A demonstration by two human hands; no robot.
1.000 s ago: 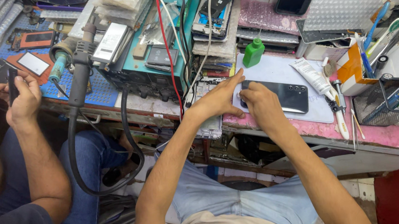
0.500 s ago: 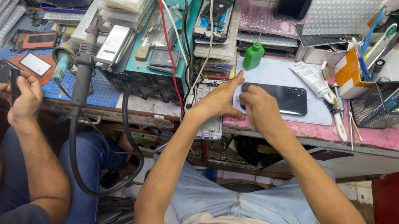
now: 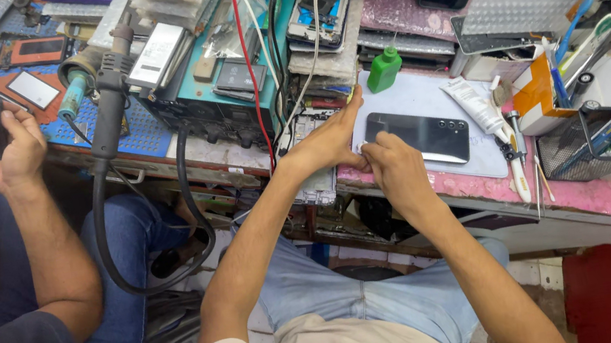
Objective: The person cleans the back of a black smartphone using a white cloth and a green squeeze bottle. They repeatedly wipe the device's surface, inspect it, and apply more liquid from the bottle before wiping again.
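A dark phone (image 3: 423,135) lies back-up on a white mat (image 3: 424,89) at the bench's front edge. My left hand (image 3: 329,141) grips the phone's left end, fingers stretched along its far edge and thumb near the corner. My right hand (image 3: 398,168) comes in from the near side. Its fingertips are pinched on a small pale piece (image 3: 363,155) at the phone's near-left corner, and I cannot make out what the piece is. Both hands touch each other at that corner.
A green bottle (image 3: 385,69) and a white tube (image 3: 474,104) sit on the mat. A mesh basket (image 3: 595,148) of tools stands to the right. A hot-air handle (image 3: 108,105) with a hose hangs on the left. A co-worker's hand (image 3: 16,145) there holds a part.
Almost nothing: both my hands stay at the phone's left end, and the co-worker keeps handling parts on the left.
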